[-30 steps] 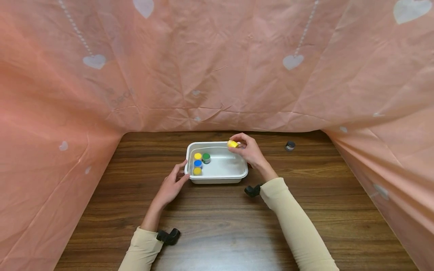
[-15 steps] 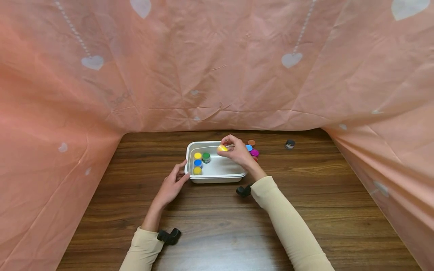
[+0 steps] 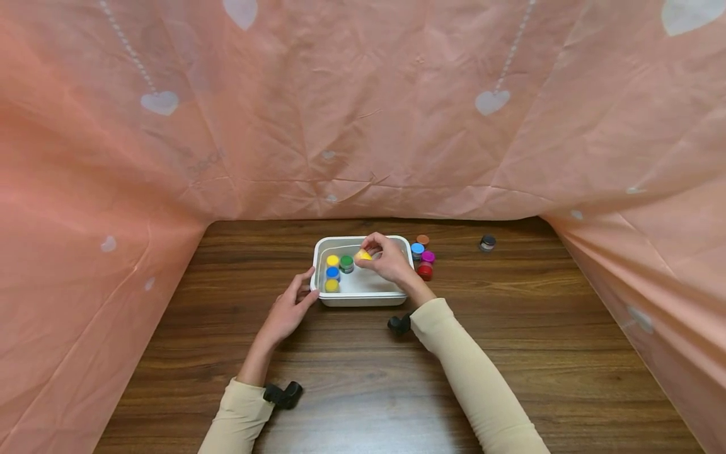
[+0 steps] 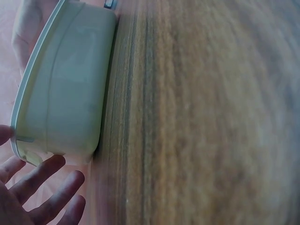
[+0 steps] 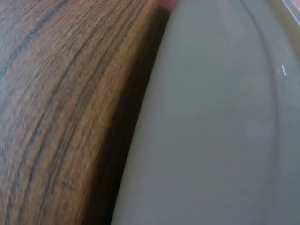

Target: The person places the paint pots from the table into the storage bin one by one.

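A white rectangular tray (image 3: 363, 294) stands on the table with small paint pots along its left side: a yellow-lidded pot (image 3: 332, 260), a blue-lidded pot (image 3: 333, 273), a darker yellow pot (image 3: 331, 285) and a green-lidded pot (image 3: 346, 263). My left hand (image 3: 289, 309) touches the tray's left end, thumb near the front corner; in the left wrist view its fingers (image 4: 49, 171) are spread and fairly straight. Above the tray, my right hand (image 3: 388, 260) pinches another yellow paint pot (image 3: 363, 255), tilted, just right of the green one. The right wrist view shows only the tray's outer wall (image 5: 206, 117).
Right of the tray are an orange-brown lidded pot (image 3: 423, 240), a light blue one (image 3: 417, 251), a magenta one (image 3: 428, 257) and a red one (image 3: 425, 271). A black-lidded pot (image 3: 487, 243) stands farther right. Pink cloth (image 3: 363, 157) surrounds the wooden table (image 3: 363, 366).
My right hand has carried the yellow paint pot left and lower over the tray, uncovering the pots on the right. The left hand stays at the tray's left end.
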Demonstrator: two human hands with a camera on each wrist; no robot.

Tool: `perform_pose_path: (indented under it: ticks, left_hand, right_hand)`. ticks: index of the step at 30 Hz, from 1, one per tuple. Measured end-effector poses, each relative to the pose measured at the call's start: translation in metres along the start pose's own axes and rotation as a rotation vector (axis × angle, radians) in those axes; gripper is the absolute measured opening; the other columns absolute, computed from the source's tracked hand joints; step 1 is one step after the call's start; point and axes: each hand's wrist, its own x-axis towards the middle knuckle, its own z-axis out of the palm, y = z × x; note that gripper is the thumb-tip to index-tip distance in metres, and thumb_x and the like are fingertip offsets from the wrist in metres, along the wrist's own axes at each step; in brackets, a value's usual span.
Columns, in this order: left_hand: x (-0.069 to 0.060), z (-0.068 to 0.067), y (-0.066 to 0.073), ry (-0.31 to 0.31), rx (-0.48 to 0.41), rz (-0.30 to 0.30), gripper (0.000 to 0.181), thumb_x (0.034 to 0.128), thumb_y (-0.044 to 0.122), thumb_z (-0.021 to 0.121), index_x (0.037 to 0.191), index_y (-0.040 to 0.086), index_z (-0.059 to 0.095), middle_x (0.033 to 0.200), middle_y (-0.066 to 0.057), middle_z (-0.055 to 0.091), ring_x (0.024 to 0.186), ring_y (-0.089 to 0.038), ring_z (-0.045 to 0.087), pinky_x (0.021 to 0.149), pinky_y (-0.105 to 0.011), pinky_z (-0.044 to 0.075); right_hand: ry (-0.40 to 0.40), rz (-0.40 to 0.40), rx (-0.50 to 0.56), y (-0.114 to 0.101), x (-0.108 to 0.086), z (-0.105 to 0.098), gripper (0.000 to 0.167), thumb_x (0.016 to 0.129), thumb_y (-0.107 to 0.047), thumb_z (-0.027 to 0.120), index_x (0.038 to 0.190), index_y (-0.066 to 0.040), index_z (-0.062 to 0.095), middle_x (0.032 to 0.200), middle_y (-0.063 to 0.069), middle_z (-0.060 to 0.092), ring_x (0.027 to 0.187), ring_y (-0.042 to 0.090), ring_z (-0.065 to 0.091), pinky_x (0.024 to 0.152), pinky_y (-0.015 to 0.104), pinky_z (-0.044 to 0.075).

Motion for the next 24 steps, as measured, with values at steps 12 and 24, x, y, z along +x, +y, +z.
perform_pose_path:
  ticks: [12, 24]
  left_hand:
    - [0.0, 0.0, 0.001, -0.006, -0.005, -0.011, 0.057, 0.1072, 0.031, 0.058, 0.16, 0.024, 0.038, 0.136, -0.015, 0.068, 0.125, -0.03, 0.065, 0.107, -0.054, 0.048]
    - [0.001, 0.0, -0.001, -0.004, 0.002, -0.004, 0.057, 0.1068, 0.034, 0.059, 0.16, 0.025, 0.039, 0.133, -0.014, 0.069, 0.124, -0.029, 0.066, 0.106, -0.053, 0.049]
  right_hand:
    - [-0.129, 0.017, -0.085, -0.001, 0.001, 0.01, 0.042, 0.089, -0.011, 0.082, 0.129, -0.003, 0.07, 0.118, 0.014, 0.07, 0.103, 0.027, 0.064, 0.093, 0.036, 0.052]
    - [-0.197, 0.071, -0.111, 0.004, 0.009, 0.015, 0.027, 0.083, -0.003, 0.083, 0.108, -0.007, 0.075, 0.107, 0.009, 0.069, 0.101, 0.022, 0.066, 0.089, 0.032, 0.054]
